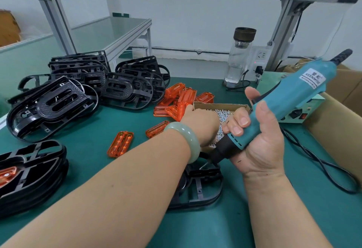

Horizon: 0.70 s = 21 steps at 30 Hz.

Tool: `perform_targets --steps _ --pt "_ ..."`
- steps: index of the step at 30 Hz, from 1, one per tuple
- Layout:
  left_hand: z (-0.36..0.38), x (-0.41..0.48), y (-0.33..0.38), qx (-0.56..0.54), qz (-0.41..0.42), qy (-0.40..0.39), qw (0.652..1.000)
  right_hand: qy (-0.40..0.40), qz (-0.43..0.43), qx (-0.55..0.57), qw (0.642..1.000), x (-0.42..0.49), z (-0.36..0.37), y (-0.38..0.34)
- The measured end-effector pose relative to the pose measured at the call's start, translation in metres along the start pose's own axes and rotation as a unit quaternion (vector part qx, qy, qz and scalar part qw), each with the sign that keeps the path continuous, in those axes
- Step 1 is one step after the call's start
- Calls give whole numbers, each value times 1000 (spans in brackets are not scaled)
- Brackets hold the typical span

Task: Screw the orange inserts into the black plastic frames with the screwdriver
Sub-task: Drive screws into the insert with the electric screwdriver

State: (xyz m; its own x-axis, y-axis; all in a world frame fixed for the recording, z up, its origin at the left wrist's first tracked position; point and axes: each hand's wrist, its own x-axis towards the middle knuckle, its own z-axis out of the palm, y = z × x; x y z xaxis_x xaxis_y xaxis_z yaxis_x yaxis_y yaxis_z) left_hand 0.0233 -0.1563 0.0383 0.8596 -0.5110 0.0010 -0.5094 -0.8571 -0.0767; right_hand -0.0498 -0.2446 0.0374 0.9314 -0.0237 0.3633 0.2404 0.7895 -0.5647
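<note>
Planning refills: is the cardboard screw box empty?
Not empty: silver screws lie piled in the cardboard box, where the left hand reaches.

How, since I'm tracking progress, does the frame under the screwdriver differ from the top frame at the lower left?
The lower-left frame holds an orange insert; the near frame, under the screwdriver, shows none where visible. The near frame seems to lie singly on the mat; the lower-left frame tops a stack. Both are black ovals lying flat.

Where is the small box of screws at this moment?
The box of screws lies right of centre in the head view, behind the left hand, between the orange inserts and the screwdriver.
</note>
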Motion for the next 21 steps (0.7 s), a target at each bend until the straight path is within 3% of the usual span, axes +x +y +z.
perform_targets --steps 8,13,16,21 --pt "-9 -4 1 4 21 -20 1000 -4 1 3 1000 0 0 1" --pt "-20 -11 -4 -213 -6 67 975 -1 2 13 1000 -1 1 -1" --pt "-25 -20 -14 -349 -67 133 925 12 -3 -3 1000 -1 -2 -1" --pt "-26 -50 -35 -624 -173 166 744 8 -3 7 1000 -1 0 0"
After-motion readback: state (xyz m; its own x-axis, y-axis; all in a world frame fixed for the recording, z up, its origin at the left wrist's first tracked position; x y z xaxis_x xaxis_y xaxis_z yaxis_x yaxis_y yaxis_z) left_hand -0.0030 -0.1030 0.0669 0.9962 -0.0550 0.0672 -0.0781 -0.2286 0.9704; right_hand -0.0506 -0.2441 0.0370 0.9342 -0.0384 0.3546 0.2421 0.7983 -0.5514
